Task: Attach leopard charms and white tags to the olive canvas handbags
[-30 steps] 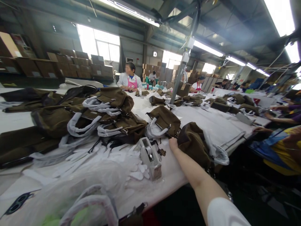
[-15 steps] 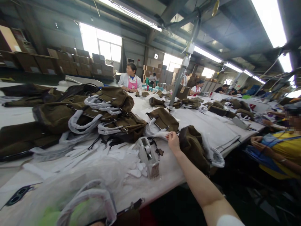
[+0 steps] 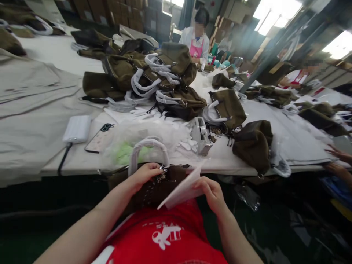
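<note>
In my lap, against the table edge, rests a brown handbag whose upright handle is wrapped in pale film. My left hand pinches a small dark metallic charm with a dangling chain, over the bag's front. A thin white sheet, held slanting across the bag, is gripped by its right end between the thumb and fingers of my right hand. Just beyond the bag stands a grey tape dispenser, with more dark charms beside it.
Brown handbags with wrapped handles are heaped across the table. A phone, a white box with a cable and clear plastic lie at the near edge. A co-worker in a pink apron sits opposite; a co-worker's hands show at right.
My right hand has come back from the bags on the right and now holds the white sheet over my lap. My view has swung down and left, and my left hand with the charm shows.
</note>
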`<action>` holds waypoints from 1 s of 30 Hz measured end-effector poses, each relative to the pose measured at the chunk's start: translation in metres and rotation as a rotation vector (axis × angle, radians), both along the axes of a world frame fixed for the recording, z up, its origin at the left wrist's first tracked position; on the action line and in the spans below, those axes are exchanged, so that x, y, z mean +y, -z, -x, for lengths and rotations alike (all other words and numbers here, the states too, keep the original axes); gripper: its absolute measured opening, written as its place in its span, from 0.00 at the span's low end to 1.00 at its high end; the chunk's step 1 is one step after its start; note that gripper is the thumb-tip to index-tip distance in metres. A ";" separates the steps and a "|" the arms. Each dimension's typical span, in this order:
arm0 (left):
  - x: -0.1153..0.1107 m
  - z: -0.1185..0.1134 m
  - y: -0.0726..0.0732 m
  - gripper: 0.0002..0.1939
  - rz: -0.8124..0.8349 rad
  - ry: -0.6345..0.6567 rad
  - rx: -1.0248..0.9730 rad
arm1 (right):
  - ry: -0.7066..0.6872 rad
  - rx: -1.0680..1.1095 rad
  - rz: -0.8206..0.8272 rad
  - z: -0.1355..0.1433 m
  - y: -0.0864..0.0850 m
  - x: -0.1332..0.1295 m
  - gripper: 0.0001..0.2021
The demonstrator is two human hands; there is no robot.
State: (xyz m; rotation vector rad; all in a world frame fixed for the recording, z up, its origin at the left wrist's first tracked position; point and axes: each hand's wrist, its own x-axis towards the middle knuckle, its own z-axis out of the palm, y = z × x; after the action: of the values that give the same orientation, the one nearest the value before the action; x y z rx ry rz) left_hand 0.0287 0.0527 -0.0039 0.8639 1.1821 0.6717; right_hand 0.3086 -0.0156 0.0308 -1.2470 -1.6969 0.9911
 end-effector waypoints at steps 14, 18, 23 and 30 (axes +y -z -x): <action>-0.012 -0.005 -0.003 0.17 0.006 -0.038 -0.054 | 0.306 -0.430 0.102 0.024 0.042 -0.004 0.34; -0.014 -0.007 -0.005 0.20 -0.037 -0.029 0.007 | 0.287 -0.687 0.078 0.034 0.044 0.011 0.37; -0.018 -0.011 -0.009 0.19 -0.104 -0.016 0.088 | 0.348 -0.781 -0.101 0.056 0.041 0.037 0.26; -0.015 -0.005 -0.013 0.15 0.053 -0.092 -0.106 | 0.115 -0.285 -0.216 0.048 0.020 0.038 0.05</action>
State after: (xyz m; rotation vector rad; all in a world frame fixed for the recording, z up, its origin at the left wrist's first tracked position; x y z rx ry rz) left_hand 0.0334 0.0373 0.0088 0.7243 1.1439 0.7492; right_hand 0.2604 0.0225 0.0105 -1.3714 -1.8676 0.5648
